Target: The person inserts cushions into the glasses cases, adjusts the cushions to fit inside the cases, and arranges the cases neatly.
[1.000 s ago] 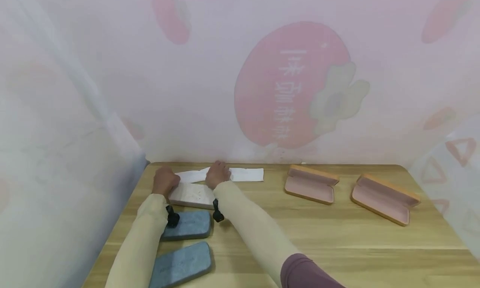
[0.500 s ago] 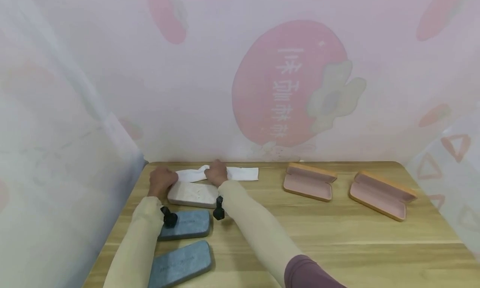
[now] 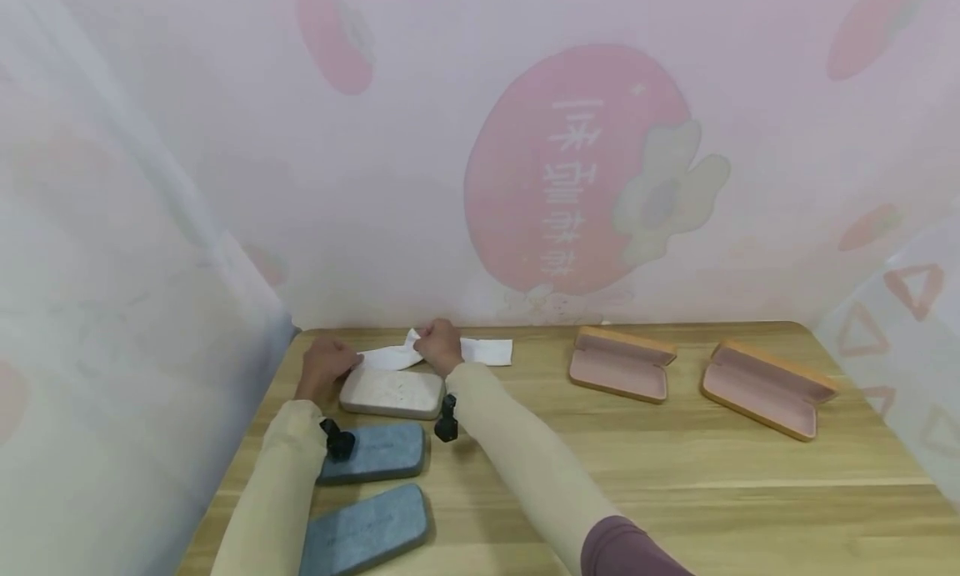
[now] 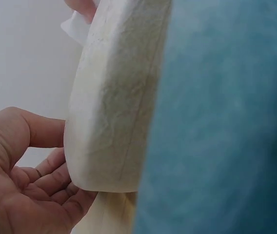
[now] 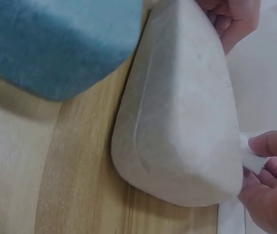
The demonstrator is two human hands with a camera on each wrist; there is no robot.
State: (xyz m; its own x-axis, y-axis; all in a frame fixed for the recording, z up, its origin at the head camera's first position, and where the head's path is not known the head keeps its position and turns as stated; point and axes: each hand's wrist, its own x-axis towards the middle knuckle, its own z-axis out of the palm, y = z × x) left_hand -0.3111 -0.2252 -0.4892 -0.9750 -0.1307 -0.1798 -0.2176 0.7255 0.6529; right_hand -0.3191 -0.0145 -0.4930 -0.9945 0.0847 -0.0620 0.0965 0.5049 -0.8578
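Observation:
A white strip (image 3: 487, 352), paper or thin cloth, lies along the back of the table behind a pale glasses case (image 3: 393, 393). The right hand (image 3: 441, 346) pinches the strip near its middle, and a crumpled bit (image 5: 253, 160) stands up between thumb and fingers in the right wrist view. At the strip's left end the left hand (image 3: 326, 365) holds it with thumb and fingertips. In the left wrist view the left hand (image 4: 31, 170) has its fingers bent, with the tips hidden behind the pale case (image 4: 114, 107).
Two blue-grey cases (image 3: 382, 451) (image 3: 367, 528) lie nearer on the left, partly under the left forearm. To the right, two open pink-lined glasses cases (image 3: 618, 374) (image 3: 761, 397) stand on the wooden table (image 3: 675, 493). A wall (image 3: 375, 226) rises directly behind the table.
The right hand has shifted slightly right relative to the pale case, and the strip between the hands now bunches up more at its pinch. The left hand stays at the left end.

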